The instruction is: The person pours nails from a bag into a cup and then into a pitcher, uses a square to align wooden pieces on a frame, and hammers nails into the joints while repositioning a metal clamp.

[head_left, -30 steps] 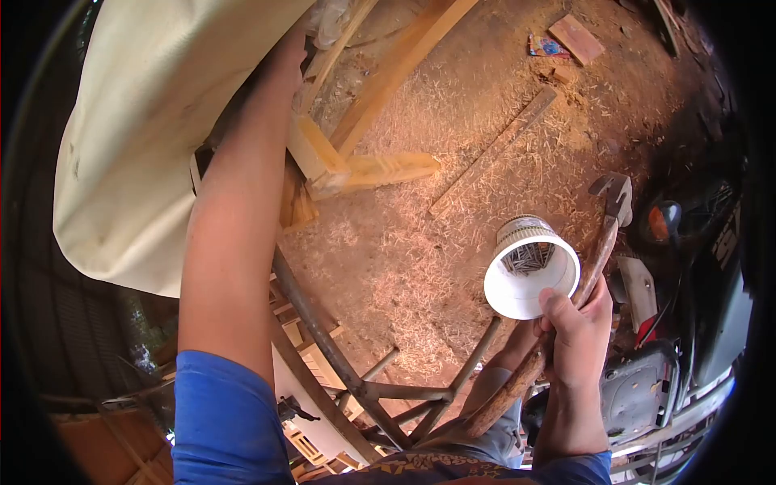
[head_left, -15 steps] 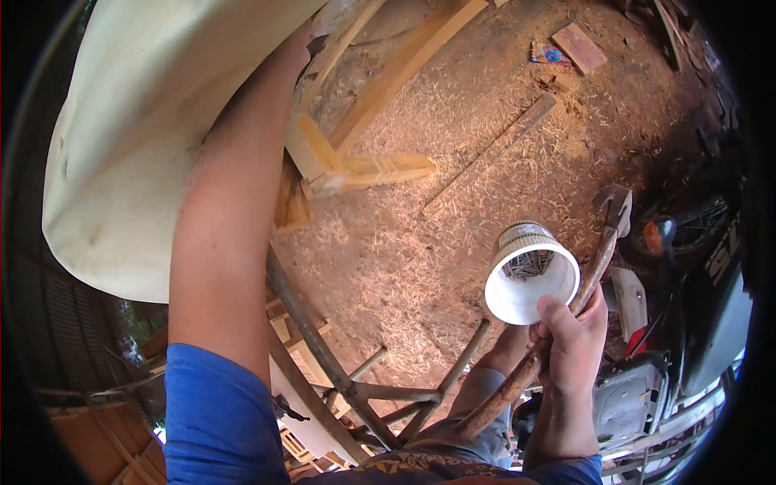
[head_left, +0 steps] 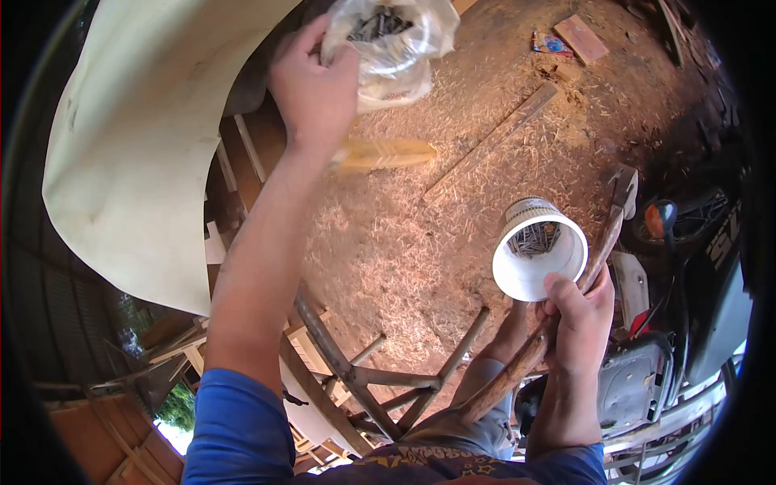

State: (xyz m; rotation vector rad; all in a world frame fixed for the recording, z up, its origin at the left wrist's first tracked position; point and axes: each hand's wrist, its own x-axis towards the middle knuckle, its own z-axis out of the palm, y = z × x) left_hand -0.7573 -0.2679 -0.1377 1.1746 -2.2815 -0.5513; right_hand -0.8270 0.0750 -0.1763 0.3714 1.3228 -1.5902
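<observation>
My left hand (head_left: pixel 319 85) grips the edge of a clear plastic bag (head_left: pixel 396 81) at the top of the view; dark nails (head_left: pixel 378 26) show in its open mouth. On the right, my right hand (head_left: pixel 578 323) holds a white plastic cup (head_left: pixel 521 275) by its rim, thumb inside the lip. Thin nails (head_left: pixel 533 239) lie in the tilted cup. The same hand also clasps the wooden handle of a hammer (head_left: pixel 505 380), whose metal head (head_left: pixel 625 190) points up and away.
A large pale sheet (head_left: pixel 137 162) hangs at the left. Wood shavings cover the dirt floor (head_left: pixel 388 267), where a thin plank (head_left: pixel 489 145) lies. A metal frame (head_left: pixel 396 376) stands close to my legs. A motorcycle (head_left: pixel 638 380) is at the right.
My left hand has come out from behind the pale sheet, bringing the bag of nails into view. My right hand, with cup and hammer, has shifted slightly up and right.
</observation>
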